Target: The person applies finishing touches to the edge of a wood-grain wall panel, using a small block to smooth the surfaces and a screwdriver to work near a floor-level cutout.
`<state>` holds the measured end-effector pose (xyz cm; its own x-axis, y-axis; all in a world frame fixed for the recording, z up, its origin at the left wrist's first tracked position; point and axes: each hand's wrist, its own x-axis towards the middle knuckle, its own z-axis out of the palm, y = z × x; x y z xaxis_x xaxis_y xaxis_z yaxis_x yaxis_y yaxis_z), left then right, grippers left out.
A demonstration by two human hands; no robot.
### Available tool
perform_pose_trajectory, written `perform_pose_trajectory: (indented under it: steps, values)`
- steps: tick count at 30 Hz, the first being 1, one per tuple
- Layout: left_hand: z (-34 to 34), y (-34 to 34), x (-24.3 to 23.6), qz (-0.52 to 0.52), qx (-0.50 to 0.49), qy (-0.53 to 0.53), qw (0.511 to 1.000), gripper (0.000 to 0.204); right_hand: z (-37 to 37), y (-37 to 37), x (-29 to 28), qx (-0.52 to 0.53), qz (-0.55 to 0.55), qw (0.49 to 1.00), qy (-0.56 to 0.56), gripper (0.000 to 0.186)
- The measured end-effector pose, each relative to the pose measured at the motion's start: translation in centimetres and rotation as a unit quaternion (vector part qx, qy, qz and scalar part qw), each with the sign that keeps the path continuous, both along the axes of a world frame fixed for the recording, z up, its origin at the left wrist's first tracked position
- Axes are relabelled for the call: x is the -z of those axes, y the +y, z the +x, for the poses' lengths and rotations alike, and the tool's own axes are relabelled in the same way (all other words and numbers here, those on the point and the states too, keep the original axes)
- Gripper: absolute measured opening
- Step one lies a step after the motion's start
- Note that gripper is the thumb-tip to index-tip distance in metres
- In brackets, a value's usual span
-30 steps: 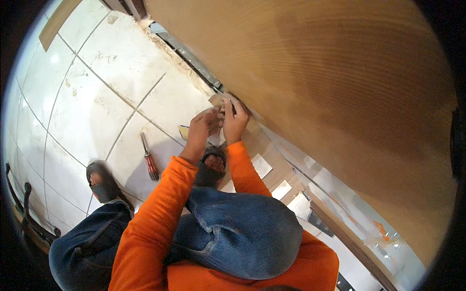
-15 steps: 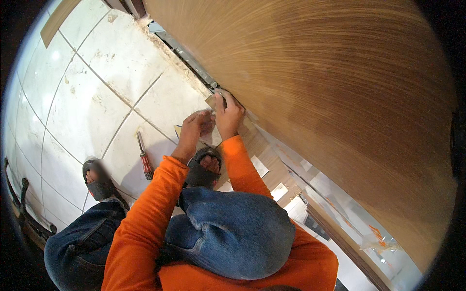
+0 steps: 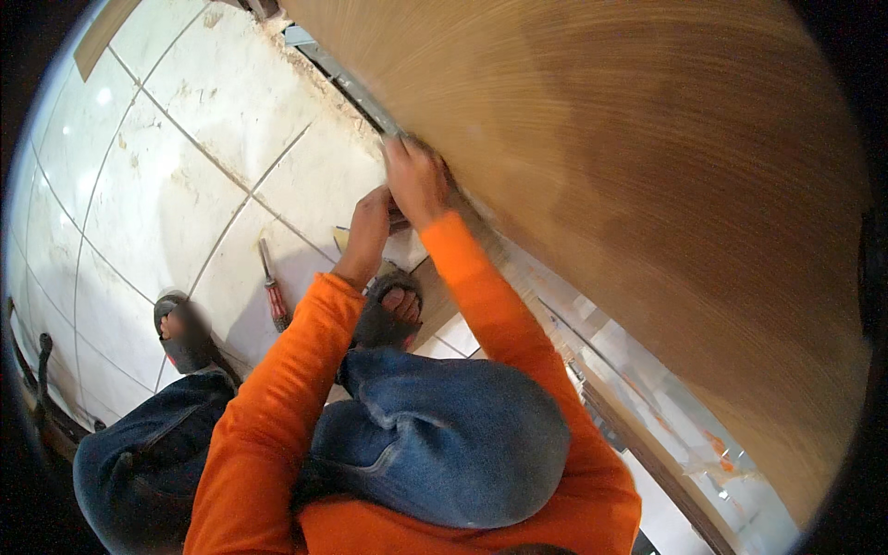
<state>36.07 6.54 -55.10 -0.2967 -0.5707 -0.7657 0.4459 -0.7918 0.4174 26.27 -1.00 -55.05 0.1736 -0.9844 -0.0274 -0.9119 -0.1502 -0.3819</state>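
Observation:
My right hand (image 3: 418, 183) is at the lower edge of a large wood-grain panel (image 3: 592, 185), beside the end of a grey metal strip (image 3: 347, 88) running along that edge. Its fingers are closed together; whatever they grip is hidden. Just below and left of it, my left hand (image 3: 370, 227) has its fingers curled in, almost touching the right hand, and what it holds cannot be made out. A screwdriver (image 3: 276, 294) with a red and black handle lies on the tiles left of my left forearm.
White floor tiles (image 3: 185, 203) carry dirt and dust along the panel's base. My sandalled feet stand on them. A loose wooden strip (image 3: 104, 37) lies at the far left. Dark curved legs (image 3: 42, 379) stand at the left rim. Clear plastic sheeting (image 3: 684, 425) runs along the panel's lower right.
My right hand has moved up and left along the panel's edge to the metal strip. My left hand has shifted slightly up, and its fingers have curled in more.

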Motion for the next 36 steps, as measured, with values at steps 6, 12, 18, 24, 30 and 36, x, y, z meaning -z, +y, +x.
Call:
perform_pose_trajectory:
  steps: [6, 12, 18, 24, 30, 36]
  values:
    - [1.7, -2.4, -1.9, -0.04, -0.039, -0.106, 0.993, 0.036, 3.4, -1.2, -4.2, 0.057, -0.112, 0.979, -0.161, 0.015]
    - [2.4, -2.2, -0.9, -0.136, -0.012, -0.146, 0.98, 0.038, -2.9, 5.5, -2.4, 0.167, -0.169, 0.956, -0.172, 0.015]
    - [4.2, -1.1, 0.5, -0.083, -0.032, -0.16, 0.983, 0.037, -3.0, 7.7, -0.8, 0.271, -0.117, 0.923, -0.249, 0.016]
    - [4.4, -1.9, 0.6, -0.099, -0.02, -0.133, 0.986, 0.038, -3.9, 7.6, 0.1, 0.246, -0.1, 0.932, -0.248, 0.016]
    - [4.8, -1.4, 0.3, -0.082, -0.031, -0.128, 0.988, 0.039, -4.2, 7.1, 0.3, 0.166, -0.113, 0.963, -0.18, 0.017]
    - [4.7, -1.4, 0.7, -0.082, -0.049, -0.132, 0.987, 0.035, -3.8, 6.4, -1.0, 0.133, -0.106, 0.976, -0.133, 0.016]
